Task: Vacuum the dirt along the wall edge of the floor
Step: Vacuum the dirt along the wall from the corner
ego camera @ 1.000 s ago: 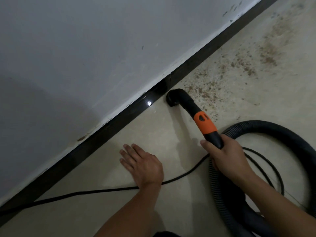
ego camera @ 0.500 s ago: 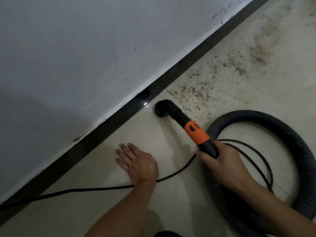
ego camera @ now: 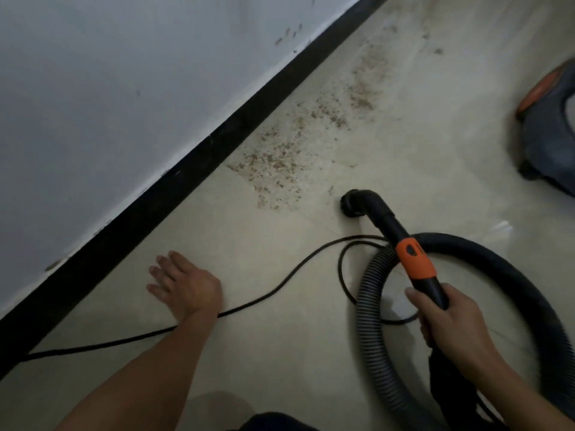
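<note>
Head camera, looking down: I see the right hand (ego camera: 451, 325) wrapped round the black grip of the vacuum wand (ego camera: 415, 259), just below its orange collar. It holds the wand at a slant so that the round nozzle (ego camera: 353, 203) sits mouth-down on the pale floor (ego camera: 311, 368). The nozzle is just right of the near end of the dirt (ego camera: 280, 160), a brown scatter running away to the far right along the black baseboard (ego camera: 186, 169) under the grey wall (ego camera: 124, 88). The nozzle itself is apart from the baseboard.

The left hand (ego camera: 183, 286) holds nothing. It lies flat on the floor near the baseboard, fingers straight and spread, and I judge it props a low, leaning body. The power cord (ego camera: 264, 298) passes under that forearm and loops toward the ribbed hose (ego camera: 504, 269), which curls slack around the wand, leaving it room to reach. The vacuum body (ego camera: 547, 119) sits at the far right edge. Most of the dirt looks uncollected.
</note>
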A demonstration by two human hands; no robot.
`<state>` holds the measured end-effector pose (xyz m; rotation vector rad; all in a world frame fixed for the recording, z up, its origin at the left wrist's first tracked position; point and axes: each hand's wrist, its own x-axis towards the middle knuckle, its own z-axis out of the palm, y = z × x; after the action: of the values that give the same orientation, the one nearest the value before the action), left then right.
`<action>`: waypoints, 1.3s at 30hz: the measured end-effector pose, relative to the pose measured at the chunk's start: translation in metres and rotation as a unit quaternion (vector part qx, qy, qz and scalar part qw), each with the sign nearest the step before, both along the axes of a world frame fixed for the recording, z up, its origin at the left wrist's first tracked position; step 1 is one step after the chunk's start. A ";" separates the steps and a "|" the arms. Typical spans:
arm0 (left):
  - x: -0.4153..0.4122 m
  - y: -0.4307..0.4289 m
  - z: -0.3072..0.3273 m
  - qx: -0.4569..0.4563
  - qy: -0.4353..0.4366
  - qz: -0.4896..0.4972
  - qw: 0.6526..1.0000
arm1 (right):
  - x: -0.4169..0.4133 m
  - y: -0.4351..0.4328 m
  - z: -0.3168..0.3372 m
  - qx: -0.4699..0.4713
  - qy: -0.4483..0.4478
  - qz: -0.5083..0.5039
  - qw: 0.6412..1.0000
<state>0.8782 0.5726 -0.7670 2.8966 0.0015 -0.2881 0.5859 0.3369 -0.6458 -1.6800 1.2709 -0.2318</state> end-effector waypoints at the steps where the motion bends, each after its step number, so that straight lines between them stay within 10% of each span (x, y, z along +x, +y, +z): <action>1: 0.004 -0.007 0.001 -0.014 -0.006 -0.007 1.000 | 0.003 -0.005 -0.002 -0.001 -0.008 -0.019 1.000; 17: 0.005 -0.066 -0.011 -0.052 -0.046 0.068 0.995 | 0.057 -0.032 -0.016 0.028 -0.014 0.068 0.997; 27: 0.003 -0.071 -0.004 -0.053 -0.050 0.069 0.995 | 0.104 -0.105 -0.005 0.060 -0.067 -0.050 0.995; 39: 0.001 -0.070 -0.004 -0.053 -0.053 0.073 0.995 | -0.018 -0.048 0.010 0.068 0.010 -0.049 0.996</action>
<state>0.8795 0.5023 -0.7707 2.7838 0.1731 -0.1049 0.5681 0.2892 -0.6359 -1.5094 1.3553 -0.1839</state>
